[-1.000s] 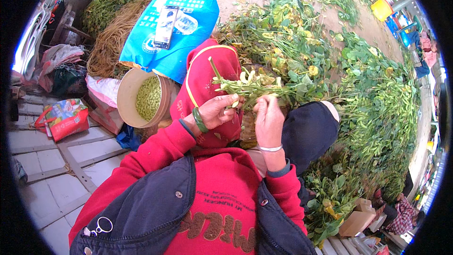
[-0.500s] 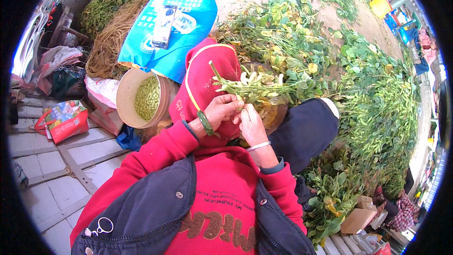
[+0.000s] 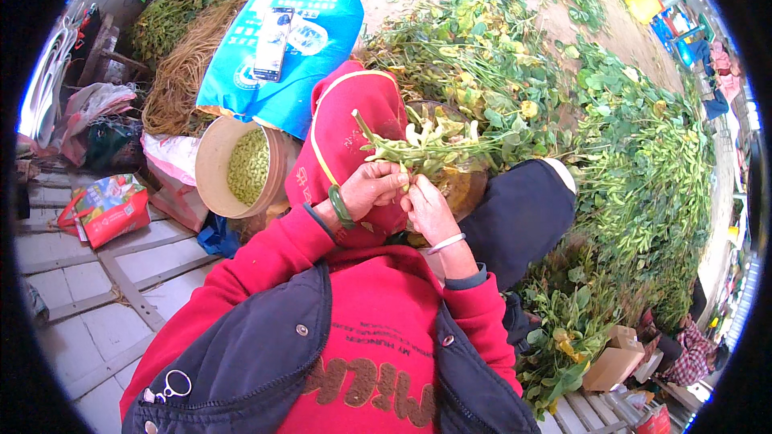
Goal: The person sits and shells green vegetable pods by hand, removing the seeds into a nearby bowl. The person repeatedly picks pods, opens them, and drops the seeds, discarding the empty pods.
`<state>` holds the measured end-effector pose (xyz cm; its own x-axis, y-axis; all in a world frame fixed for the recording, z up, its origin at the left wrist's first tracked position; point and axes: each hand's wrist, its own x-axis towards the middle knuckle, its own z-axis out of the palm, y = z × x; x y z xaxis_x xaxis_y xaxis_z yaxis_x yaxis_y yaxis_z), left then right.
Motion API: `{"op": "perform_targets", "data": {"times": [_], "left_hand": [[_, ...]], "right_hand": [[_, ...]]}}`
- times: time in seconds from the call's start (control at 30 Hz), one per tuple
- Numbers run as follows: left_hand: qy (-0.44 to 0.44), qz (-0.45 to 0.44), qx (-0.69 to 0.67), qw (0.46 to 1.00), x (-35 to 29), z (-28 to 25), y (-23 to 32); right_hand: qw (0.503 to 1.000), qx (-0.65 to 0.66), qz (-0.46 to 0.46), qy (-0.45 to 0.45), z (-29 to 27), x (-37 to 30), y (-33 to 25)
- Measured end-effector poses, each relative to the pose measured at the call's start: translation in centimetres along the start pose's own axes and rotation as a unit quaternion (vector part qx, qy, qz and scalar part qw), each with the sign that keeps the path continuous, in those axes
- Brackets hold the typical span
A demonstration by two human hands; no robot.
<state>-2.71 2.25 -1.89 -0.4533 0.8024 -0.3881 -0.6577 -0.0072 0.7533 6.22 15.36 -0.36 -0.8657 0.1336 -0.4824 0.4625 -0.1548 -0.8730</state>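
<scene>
My left hand (image 3: 372,187), a green bangle at its wrist, is closed with its fingertips pinching a small green bean pod (image 3: 404,170). Meeting it from the right, my right hand (image 3: 432,210) pinches at the same pod, and a pale band circles that wrist. Just beyond the fingers, a cut bean stalk (image 3: 386,145) carrying a cluster of plump pods lies across my lap. Under and behind it, a round brownish container (image 3: 469,193) shows in part. To the left stands a beige bucket (image 3: 211,165) with shelled green beans (image 3: 248,162) inside.
A phone (image 3: 274,44) rests on a full blue sack (image 3: 334,28) beyond the bucket. Uprooted bean plants (image 3: 635,169) heap along the right. A red bag (image 3: 112,213) sits on pale slats at left. Another person (image 3: 693,354) is at the far lower right.
My hands stay together, the right one shifting slightly. The small pod shows more clearly between the fingertips. The whole view has moved a little.
</scene>
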Motion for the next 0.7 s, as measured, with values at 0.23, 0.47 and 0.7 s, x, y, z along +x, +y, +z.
{"op": "perform_targets", "data": {"times": [0.23, 0.47, 0.7], "left_hand": [[0.036, 0.011, 0.051, 0.998, -0.4, 1.0, 0.7], [0.092, -0.007, -0.100, 0.991, -0.2, 1.6, 0.1], [0.028, -0.029, -0.110, 0.993, -0.3, 0.7, 0.2]], "right_hand": [[0.935, -0.261, -0.179, 0.158, 0.8, 0.0, 0.0], [0.934, -0.278, -0.152, 0.163, 0.8, -0.1, -0.1], [0.893, -0.371, -0.178, 0.180, 0.7, -0.6, -0.1]]}}
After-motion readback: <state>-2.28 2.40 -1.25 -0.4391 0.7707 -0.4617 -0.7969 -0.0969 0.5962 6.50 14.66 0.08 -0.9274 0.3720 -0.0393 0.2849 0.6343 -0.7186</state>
